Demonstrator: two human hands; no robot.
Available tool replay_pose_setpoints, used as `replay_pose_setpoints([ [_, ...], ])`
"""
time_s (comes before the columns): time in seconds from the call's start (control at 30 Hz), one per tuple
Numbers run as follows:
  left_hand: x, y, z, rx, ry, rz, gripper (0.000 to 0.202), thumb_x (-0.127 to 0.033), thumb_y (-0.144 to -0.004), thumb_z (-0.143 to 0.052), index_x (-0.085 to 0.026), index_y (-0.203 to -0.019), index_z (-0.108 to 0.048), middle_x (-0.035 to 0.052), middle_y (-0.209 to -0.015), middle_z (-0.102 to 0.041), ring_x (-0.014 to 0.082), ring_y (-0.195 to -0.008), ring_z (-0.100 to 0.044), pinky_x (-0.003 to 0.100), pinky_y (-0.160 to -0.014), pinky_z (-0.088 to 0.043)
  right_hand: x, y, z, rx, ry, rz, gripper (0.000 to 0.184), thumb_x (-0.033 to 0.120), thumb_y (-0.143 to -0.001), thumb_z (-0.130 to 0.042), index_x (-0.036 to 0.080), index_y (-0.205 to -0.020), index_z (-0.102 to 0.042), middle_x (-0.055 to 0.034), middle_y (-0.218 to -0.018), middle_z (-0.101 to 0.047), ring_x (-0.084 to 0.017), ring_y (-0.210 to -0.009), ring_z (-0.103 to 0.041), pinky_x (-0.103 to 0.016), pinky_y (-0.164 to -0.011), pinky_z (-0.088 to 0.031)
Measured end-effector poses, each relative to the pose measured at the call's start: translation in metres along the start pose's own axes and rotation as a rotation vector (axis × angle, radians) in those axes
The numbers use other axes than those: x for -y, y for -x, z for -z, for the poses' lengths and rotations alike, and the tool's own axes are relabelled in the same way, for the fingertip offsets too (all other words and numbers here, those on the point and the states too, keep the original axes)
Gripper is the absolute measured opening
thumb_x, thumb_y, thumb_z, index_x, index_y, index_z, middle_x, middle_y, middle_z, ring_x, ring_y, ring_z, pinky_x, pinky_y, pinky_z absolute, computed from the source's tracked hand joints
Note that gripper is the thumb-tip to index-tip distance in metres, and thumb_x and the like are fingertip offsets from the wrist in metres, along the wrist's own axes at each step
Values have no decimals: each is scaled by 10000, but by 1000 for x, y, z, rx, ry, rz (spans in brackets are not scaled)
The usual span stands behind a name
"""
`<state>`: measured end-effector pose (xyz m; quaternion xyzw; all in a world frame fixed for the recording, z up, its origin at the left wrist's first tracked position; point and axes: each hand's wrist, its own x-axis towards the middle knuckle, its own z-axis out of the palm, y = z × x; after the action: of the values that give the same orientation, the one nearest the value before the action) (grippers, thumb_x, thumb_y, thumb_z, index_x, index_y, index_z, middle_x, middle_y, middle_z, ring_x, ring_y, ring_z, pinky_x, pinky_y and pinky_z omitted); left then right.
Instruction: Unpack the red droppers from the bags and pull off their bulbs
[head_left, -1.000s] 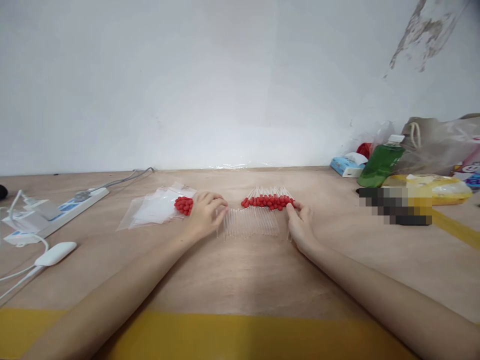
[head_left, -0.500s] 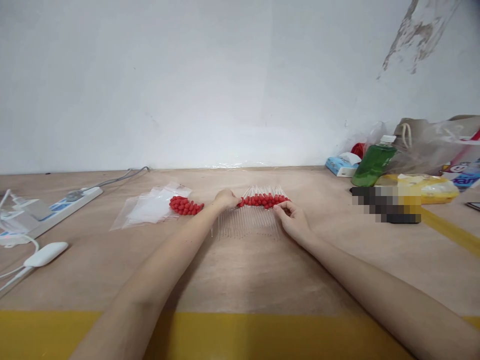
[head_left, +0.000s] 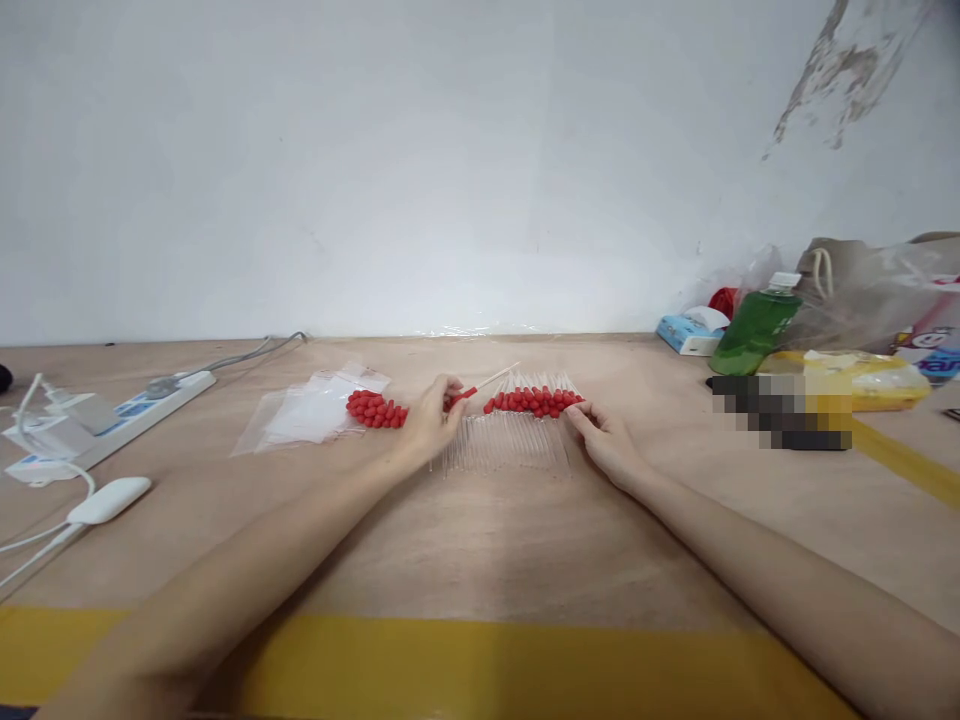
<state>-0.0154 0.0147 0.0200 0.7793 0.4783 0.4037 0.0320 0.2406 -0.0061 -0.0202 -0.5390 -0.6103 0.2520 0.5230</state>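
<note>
Between the bent fingers of my left hand is a thin pale stick with a red end, its bare part slanting up to the right. To the right of it lies a row of similar sticks with red ends bunched together, their pale shafts pointing toward the wall. Thin clear strands fan out on the near side of the row. My right hand pinches at the right end of the row; what is between its fingertips is hidden. A second red cluster lies left of my left hand.
Clear plastic bags lie beside the left cluster. A power strip with chargers and a white cable device are at left. At right are a tissue box, a green bottle, a yellow pack and a blurred dark object.
My left hand has drawn back left from the row's left end and now has one red-ended stick in its fingers. My right hand stays at the right end. The view has shifted slightly.
</note>
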Motion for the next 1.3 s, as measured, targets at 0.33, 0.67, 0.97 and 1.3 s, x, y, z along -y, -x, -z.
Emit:
replay_pose_setpoints([
  [0.33,-15,52,3,67,84,-377,198,-165,-846,-457,-193,-1000,-579,53,-938,-633,143,-870,-585,277,-788,-472,26,24,-3,139,471,757,311,378,-826,-487,238,-1090,-573,-51,-956,-625,-178,-944,-519,-412,-937,-268],
  [0.67,-17,57,-2,190,41,-466,168,-229,-870,-446,-184,-950,-586,42,-800,-592,128,-725,-559,248,-673,-464,35,35,-7,181,590,930,219,286,-853,-451,253,-825,-665,20,-558,-586,-123,-647,-480,-395,-890,-243],
  [0.97,-17,62,1,232,-10,-497,187,-228,-881,-406,-171,-884,-584,47,-745,-560,137,-688,-527,255,-636,-441,28,42,-3,154,616,971,182,275,-838,-468,302,-857,-648,41,-634,-637,-118,-671,-503,-401,-926,-198],
  [1.3,8,61,25,11,-50,-354,197,-180,-866,-402,-186,-861,-600,42,-744,-572,139,-705,-540,257,-641,-449,13,29,26,-107,651,727,168,306,-794,-505,283,-772,-669,30,-666,-667,-142,-706,-544,-425,-918,-149],
])
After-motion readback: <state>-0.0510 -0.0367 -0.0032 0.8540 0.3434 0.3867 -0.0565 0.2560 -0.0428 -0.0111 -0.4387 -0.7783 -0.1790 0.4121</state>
